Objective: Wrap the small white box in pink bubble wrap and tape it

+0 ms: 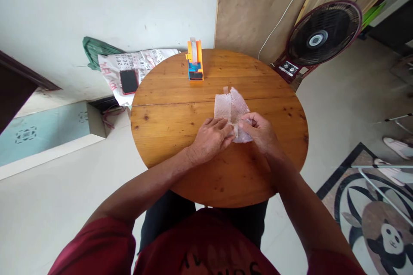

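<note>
A piece of pinkish, see-through bubble wrap (223, 106) lies on the round wooden table (167, 111), folded over itself, with a short strip of tape sticking up at its far edge. My left hand (213, 136) rests on its near left part, fingers stretched out and pressing it down. At the near right edge, my right hand (260, 130) pinches the bubble wrap between thumb and fingers. What the wrap may contain cannot be made out. Beyond my hands, near the table's far edge, stands an orange and blue tape dispenser (195, 62) with a roll of tape.
Left of the table a dark phone (129, 82) lies on a printed white sack (112, 66), beside a green bag (100, 49). A large floor fan (322, 36) stands at the back right. A metal rack (383, 166) and a panda-patterned mat (358, 206) are at the right.
</note>
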A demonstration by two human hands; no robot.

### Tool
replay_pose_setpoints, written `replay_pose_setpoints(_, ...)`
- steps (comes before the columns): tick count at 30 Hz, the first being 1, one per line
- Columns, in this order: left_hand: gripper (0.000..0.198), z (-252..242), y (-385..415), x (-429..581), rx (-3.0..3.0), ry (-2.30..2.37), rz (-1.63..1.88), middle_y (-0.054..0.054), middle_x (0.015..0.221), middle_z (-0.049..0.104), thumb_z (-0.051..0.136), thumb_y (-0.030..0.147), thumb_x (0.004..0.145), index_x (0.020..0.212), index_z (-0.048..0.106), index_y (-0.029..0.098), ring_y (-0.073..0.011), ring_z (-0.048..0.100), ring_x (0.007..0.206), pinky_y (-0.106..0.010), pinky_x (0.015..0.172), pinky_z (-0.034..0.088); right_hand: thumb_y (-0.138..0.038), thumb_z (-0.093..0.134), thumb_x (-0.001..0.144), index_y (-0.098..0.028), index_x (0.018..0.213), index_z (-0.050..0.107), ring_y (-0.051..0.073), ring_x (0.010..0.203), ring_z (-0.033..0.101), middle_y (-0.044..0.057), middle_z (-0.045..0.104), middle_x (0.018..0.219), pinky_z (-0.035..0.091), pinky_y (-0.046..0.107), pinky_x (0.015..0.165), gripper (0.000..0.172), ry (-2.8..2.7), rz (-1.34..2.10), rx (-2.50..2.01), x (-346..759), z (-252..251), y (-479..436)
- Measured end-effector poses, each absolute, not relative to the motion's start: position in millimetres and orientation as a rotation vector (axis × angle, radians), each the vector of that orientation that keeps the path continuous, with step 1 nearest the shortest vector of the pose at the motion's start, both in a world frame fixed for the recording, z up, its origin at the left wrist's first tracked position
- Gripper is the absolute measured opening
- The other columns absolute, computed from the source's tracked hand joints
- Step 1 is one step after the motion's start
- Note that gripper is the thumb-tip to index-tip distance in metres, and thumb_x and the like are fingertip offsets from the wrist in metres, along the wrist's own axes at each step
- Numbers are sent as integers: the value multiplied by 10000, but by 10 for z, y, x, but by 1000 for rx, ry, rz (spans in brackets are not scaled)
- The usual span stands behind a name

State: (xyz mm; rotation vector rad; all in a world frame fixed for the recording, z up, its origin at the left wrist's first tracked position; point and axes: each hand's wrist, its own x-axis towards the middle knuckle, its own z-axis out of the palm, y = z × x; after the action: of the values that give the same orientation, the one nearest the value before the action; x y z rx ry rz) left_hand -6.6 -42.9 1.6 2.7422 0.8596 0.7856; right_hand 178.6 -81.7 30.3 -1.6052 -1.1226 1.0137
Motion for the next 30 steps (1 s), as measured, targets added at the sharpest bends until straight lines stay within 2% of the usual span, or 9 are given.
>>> replay_pose_setpoints(4,232,15,-415,-72,2715,845,764,-133,1231,702,577,326,965,1111,660,164,-284,654,1190,-440,980,515,-390,699,704,-227,974,567,116,481,527,-71,581,624,448,253,434,343,-1190,1032,-1588,1689,350,-764)
replay_pose_setpoints(7,296,4,-409,-76,2655,826,764,-156,1260,692,582,316,958,1193,623,142,-293,646,1215,-462,1013,510,-368,644,757,-215,1131,564,121,450,523,-79,567,606,452,258,413,412,-1318,1017,-1633,1638,405,-724)
replay_pose_setpoints(12,334,-5,-402,-75,2533,877,750,-206,1268,676,656,296,888,1170,597,127,-312,650,1211,-503,1045,505,-282,584,804,-194,1344,527,124,511,550,-49,610,654,460,260,482,550,-1527,854,-1745,1599,487,-738)
replay_pose_setpoints(17,233,37,-368,-139,2490,766,787,-139,1193,722,645,243,847,1067,640,167,-319,572,1323,-513,1096,464,-285,545,849,-165,1463,428,160,559,615,-19,655,692,510,303,561,637,-1527,872,-1755,1595,529,-810)
replay_pose_setpoints(20,257,33,-336,-187,2438,733,856,-113,1261,698,656,209,808,1064,672,196,-307,547,1350,-518,1111,453,-264,526,862,-175,1512,360,167,580,632,3,695,758,536,326,604,676,-1528,920,-1725,1598,538,-849)
replay_pose_setpoints(25,244,-30,-283,-202,2381,731,906,-130,1312,665,669,185,798,1038,712,203,-305,542,1352,-532,1105,453,-230,528,849,-175,1555,284,162,684,645,58,729,1004,563,351,715,749,-1591,889,-1702,1612,501,-912)
replay_pose_setpoints(30,204,-45,-241,-204,2356,714,902,-120,1304,648,684,212,811,1012,712,229,-272,572,1305,-525,1088,464,-210,568,823,-208,1549,306,168,749,659,56,725,1059,544,354,784,772,-1741,787,-1684,1611,478,-962)
